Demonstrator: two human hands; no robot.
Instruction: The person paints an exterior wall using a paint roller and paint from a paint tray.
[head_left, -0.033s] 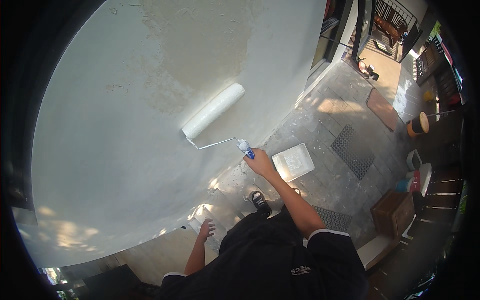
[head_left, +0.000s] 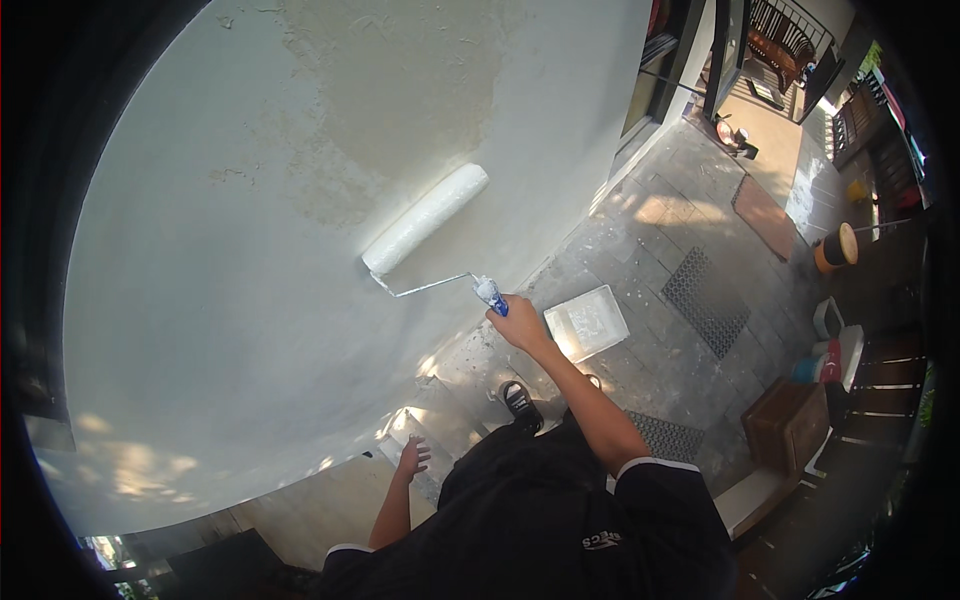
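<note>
A paint roller (head_left: 427, 218) with a long, white, paint-coated sleeve rests against the wall (head_left: 240, 320). My right hand (head_left: 520, 325) is closed round its blue, paint-smeared handle, and the thin wire frame runs from there to the sleeve's lower left end. Just above the sleeve, a bare beige patch (head_left: 400, 85) shows rough edges against the pale painted surface around it. My left hand (head_left: 412, 457) hangs low by the wall's foot, fingers apart and holding nothing. A white paint tray (head_left: 615, 325) with white paint in it sits on the floor right of my right hand.
The paved floor (head_left: 640, 260) carries dark perforated mats (head_left: 706, 302) and a reddish mat (head_left: 764, 220). A brown wooden box (head_left: 785, 427) and an orange-and-black container (head_left: 836, 250) stand at the right. Beyond an open door (head_left: 728, 60) is a wooden bench (head_left: 782, 40).
The roller and my right hand have shifted very slightly up and left along the wall. My left hand stays where it was.
</note>
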